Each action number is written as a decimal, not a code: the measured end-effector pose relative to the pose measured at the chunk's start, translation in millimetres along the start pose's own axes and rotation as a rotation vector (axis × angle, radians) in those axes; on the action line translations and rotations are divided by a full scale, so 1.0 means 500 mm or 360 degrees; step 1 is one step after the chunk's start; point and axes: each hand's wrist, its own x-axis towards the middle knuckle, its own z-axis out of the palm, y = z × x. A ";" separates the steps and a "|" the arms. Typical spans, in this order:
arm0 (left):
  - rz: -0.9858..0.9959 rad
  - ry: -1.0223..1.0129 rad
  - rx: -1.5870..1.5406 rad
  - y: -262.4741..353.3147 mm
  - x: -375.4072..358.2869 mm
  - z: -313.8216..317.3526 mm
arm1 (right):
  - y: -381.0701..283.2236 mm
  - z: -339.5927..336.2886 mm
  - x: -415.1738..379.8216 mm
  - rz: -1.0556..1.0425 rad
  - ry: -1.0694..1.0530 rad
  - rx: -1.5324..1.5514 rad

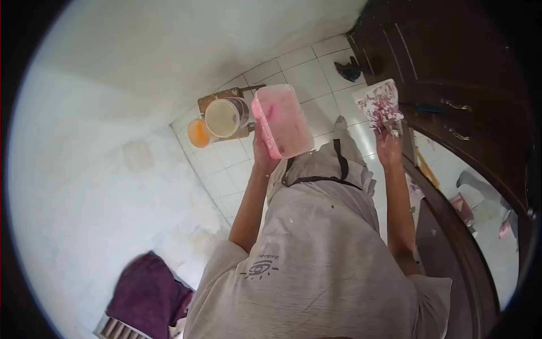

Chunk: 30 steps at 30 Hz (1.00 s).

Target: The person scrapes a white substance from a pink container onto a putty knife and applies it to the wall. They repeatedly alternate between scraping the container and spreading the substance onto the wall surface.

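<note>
My left hand (265,150) grips a pink rectangular plastic tub (289,124) by its left side, tilted so its inside faces me. Pale residue and darker pink smears coat the inside of the tub. Off to the right, my right hand (389,148) is closed around the lower end of a broad, flat scraper (379,101). White and dark pink paste is caked over the scraper's face, and some sticks to my fingers. The two hands are well apart, both held out in front of my body above the tiled floor.
Left of the tub, a pale bucket (222,118) stands on a wooden stool (219,100), beside an orange-stained container (199,133). A dark wooden cabinet (429,62) with a mirror lines the right. A black bag (348,70) lies on the floor; purple cloth (148,296) sits lower left.
</note>
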 end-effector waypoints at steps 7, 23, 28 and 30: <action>-0.0467 0.0125 -0.0158 -0.085 0.123 0.004 | 0.016 -0.079 -0.057 0.0259 0.0754 0.0167; -0.0573 0.0321 -0.0580 -0.771 0.079 -0.172 | 0.184 -0.720 -0.276 0.0789 0.1207 0.0074; -0.0736 0.0349 -0.0565 -0.830 0.187 -0.383 | 0.443 -0.799 -0.101 0.0818 0.1160 0.0043; -0.0776 0.0411 -0.0513 -0.842 0.196 -0.481 | 0.552 -0.797 0.011 0.0995 0.1109 -0.0081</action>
